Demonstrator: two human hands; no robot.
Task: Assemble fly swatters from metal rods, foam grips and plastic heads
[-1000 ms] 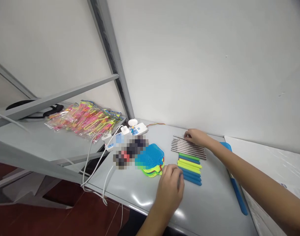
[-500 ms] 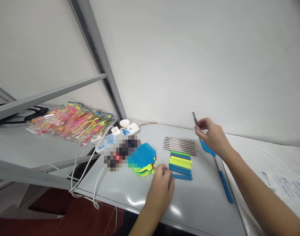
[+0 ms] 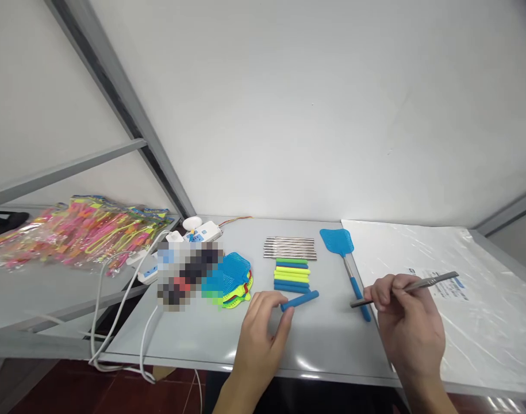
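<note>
- Far left: a pile of pink and yellow packaged toys [image 3: 77, 227] lies on the grey shelf [image 3: 42, 287], beside the slanted metal frame post [image 3: 125, 109].
- White power strips [image 3: 198, 233] with trailing white cables [image 3: 116, 299] sit at the table's back-left corner; a blurred patch just in front of them cannot be read.
- A stack of fly-swatter heads [image 3: 232, 282], blue on top of green, lies flat on the grey table [image 3: 211, 339].
- Your left hand [image 3: 260, 333] pinches one end of a blue handle grip [image 3: 300, 300] between thumb and fingertips; the grip's far end points right, just in front of the row of grips.
- A row of blue and yellow-green handle grips [image 3: 291, 275] lies side by side, with a row of metal rods [image 3: 290, 248] behind it, close together.
- An assembled blue fly swatter [image 3: 344, 259] lies on the table, head toward the wall, handle toward you.
- Your right hand [image 3: 407, 322] is closed in a pinch around the middle of a metal rod [image 3: 435, 280], held off the table and tilted, its near tip over the swatter's handle.
- Far right: a clear plastic sheet [image 3: 482, 322] covers the table, with a printed label [image 3: 448, 284] on it.
</note>
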